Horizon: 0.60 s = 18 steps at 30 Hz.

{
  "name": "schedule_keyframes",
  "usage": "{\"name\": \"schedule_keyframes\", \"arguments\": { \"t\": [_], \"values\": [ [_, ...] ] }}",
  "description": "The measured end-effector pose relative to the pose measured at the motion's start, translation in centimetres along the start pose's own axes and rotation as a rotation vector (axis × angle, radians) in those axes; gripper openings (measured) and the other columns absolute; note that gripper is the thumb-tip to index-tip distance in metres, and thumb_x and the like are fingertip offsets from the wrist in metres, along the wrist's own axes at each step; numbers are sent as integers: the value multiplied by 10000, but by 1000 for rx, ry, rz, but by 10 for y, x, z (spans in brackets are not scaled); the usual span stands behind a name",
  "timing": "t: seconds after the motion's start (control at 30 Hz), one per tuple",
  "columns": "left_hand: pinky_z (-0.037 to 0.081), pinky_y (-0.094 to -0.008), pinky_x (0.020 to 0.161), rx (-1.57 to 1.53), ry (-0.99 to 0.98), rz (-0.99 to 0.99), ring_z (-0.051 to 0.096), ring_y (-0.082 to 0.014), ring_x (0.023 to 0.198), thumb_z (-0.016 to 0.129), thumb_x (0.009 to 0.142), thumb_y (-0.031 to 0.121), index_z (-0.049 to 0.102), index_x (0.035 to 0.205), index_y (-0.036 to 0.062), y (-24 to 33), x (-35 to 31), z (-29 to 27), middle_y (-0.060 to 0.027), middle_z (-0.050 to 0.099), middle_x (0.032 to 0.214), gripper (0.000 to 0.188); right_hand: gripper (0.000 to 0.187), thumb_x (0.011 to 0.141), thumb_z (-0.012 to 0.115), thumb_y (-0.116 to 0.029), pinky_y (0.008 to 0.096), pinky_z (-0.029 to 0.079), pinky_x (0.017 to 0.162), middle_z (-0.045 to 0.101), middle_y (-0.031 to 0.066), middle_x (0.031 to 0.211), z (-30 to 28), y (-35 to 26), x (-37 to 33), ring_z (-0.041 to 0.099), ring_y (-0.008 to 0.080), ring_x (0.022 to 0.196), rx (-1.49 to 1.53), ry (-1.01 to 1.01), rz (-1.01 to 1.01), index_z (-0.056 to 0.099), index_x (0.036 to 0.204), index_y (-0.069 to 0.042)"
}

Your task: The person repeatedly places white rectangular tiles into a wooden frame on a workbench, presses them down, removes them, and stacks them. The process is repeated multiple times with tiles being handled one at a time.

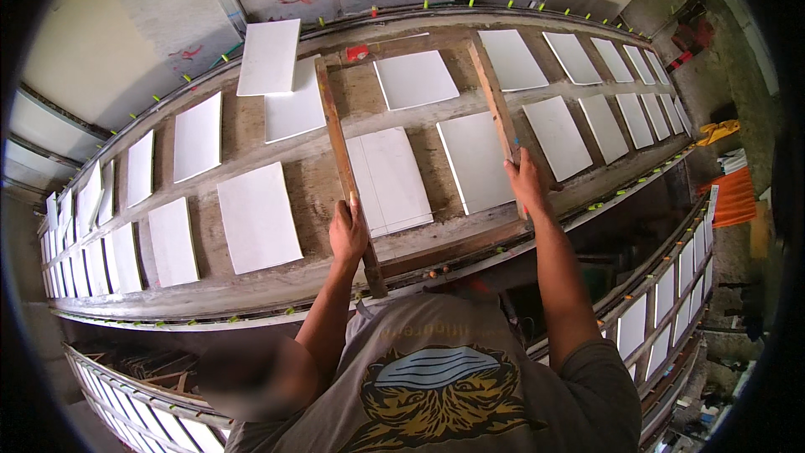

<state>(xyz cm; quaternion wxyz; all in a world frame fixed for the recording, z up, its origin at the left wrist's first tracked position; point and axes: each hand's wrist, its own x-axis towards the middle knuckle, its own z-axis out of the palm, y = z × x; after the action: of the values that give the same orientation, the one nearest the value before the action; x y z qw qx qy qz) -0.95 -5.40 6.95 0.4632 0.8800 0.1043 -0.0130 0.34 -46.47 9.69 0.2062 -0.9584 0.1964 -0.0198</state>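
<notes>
A wooden frame with long side bars lies across the work table in front of me. My left hand is closed around the near part of its left bar. On the right bar my right hand is closed too, with a small bluish spot by its fingertips that I cannot make out. Between the bars show white sheets; the near left sheet has thin lines along its edges, and beside it lies another white sheet. A red patch marks the far end of the frame.
Rows of white sheets, such as this one, cover the long table. One white sheet overlaps another at the far edge. Small yellow-green clips line the table edges. Behind stands a second table with sheets. Orange cloth hangs at right.
</notes>
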Motion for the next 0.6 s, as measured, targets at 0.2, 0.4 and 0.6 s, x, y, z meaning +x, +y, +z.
{"name": "schedule_keyframes", "arguments": {
  "t": [0.2,0.4,0.6],
  "values": [
    [464,-546,668,10,-10,3,619,-460,739,456,1071,415,507,914,9,42,-4,65,-239,622,771,439,574,982,614,-406,519,513,926,640,245,1244,-38,58,26,628,435,1125,-149,62,-50,497,1360,11],
    [473,-550,707,83,35,-25,620,-477,800,453,1066,441,520,936,6,77,-11,145,-249,640,825,459,585,1000,591,-383,497,529,934,622,224,1278,-46,131,66,639,398,1122,-163,-7,-35,468,1407,19],
    [464,-561,727,153,57,-84,597,-507,841,438,1066,461,522,945,2,83,-27,204,-282,632,860,481,580,1011,570,-383,492,529,939,613,210,1303,-33,192,101,634,387,1138,-127,-128,-79,467,1408,28]
  ]
}}
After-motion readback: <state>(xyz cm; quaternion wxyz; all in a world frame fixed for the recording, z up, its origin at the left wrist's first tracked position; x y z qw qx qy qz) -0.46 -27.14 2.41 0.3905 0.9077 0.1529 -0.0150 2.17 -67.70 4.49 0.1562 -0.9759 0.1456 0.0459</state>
